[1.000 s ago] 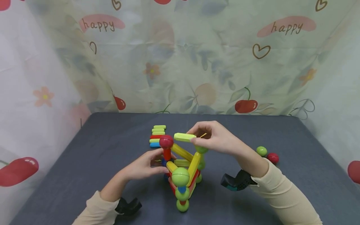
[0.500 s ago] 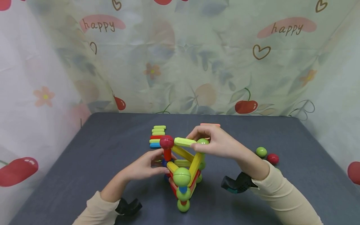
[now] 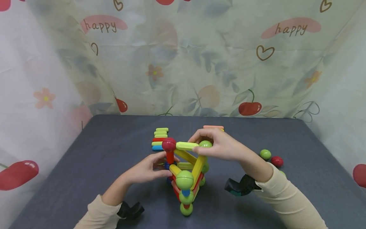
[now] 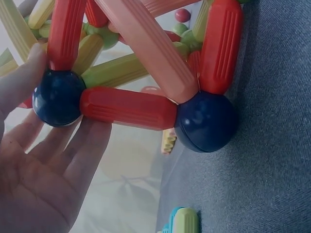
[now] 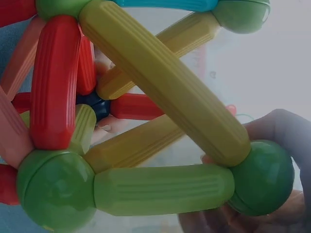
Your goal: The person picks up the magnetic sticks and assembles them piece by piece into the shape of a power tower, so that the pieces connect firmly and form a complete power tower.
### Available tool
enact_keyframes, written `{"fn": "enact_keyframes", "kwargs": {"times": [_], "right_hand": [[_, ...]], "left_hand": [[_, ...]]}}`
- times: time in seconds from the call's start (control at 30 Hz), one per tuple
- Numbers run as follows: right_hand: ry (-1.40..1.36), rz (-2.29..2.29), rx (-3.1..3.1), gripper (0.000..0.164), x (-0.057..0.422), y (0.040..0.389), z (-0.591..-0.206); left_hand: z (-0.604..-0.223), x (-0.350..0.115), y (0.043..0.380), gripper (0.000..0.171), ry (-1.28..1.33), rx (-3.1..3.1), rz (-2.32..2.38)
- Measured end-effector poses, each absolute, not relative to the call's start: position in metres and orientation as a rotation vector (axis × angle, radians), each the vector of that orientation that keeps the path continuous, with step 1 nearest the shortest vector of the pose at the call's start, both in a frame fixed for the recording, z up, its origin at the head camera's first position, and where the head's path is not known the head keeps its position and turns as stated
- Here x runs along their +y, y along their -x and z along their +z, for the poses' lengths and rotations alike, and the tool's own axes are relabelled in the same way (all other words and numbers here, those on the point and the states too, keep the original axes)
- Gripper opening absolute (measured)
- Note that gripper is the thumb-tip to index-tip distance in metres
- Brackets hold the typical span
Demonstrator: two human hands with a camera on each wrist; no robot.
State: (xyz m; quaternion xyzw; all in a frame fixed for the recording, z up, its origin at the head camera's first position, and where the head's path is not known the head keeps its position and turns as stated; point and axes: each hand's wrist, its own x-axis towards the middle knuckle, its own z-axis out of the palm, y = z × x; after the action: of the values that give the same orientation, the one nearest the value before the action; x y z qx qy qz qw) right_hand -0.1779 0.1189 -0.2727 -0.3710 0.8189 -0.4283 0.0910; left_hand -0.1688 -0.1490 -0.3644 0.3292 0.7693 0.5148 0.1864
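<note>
A frame of coloured magnetic rods and balls stands on the table. At its left side my left hand [image 3: 150, 167] grips a dark blue ball [image 4: 58, 97], thumb on one side and fingers behind. My right hand [image 3: 221, 144] pinches the right end of a yellow-green rod [image 3: 186, 146] at the top. That rod lies level between a red ball [image 3: 169, 144] and a green ball [image 3: 206, 144], which sits between my right thumb and fingers. In the right wrist view a yellow rod [image 5: 165, 82] and a green rod [image 5: 163, 190] meet at this green ball [image 5: 262, 177].
Several loose short rods [image 3: 160, 140] lie in a column behind the frame. A pink rod [image 3: 213, 127] lies farther back, partly behind my right hand. Loose green [image 3: 265, 154] and red [image 3: 277, 161] balls rest near my right forearm. A patterned curtain [image 3: 183, 63] surrounds the dark table [image 3: 120, 136].
My right hand has come down, bringing the yellow-green rod from a slight tilt to level beside the red ball. The pink rod behind has come into sight. My left hand stays put.
</note>
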Motion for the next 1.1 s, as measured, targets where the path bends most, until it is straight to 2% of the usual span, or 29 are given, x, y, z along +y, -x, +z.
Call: {"fn": "enact_keyframes", "kwargs": {"times": [0.17, 0.37, 0.6, 0.83, 1.1], "right_hand": [[1.096, -1.273, 2.369, 0.018, 0.119, 0.179, -0.272], [1.093, -1.247, 2.27, 0.026, 0.119, 0.182, -0.268], [0.967, -1.387, 2.184, 0.032, 0.124, 0.208, -0.274], [0.88, -1.318, 2.232, 0.026, 0.107, 0.256, -0.311], [1.133, -1.046, 2.321, 0.02, 0.059, 0.288, -0.362]], "left_hand": [[-0.364, -0.15, 0.168, 0.051, -0.884, 2.173, 1.448], [-0.363, -0.151, 0.167, 0.047, -0.875, 2.202, 1.439], [-0.361, -0.155, 0.168, 0.049, -0.908, 2.217, 1.408], [-0.363, -0.162, 0.172, 0.053, -0.952, 2.081, 1.434], [-0.367, -0.168, 0.178, 0.048, -1.034, 1.951, 1.466]]}}
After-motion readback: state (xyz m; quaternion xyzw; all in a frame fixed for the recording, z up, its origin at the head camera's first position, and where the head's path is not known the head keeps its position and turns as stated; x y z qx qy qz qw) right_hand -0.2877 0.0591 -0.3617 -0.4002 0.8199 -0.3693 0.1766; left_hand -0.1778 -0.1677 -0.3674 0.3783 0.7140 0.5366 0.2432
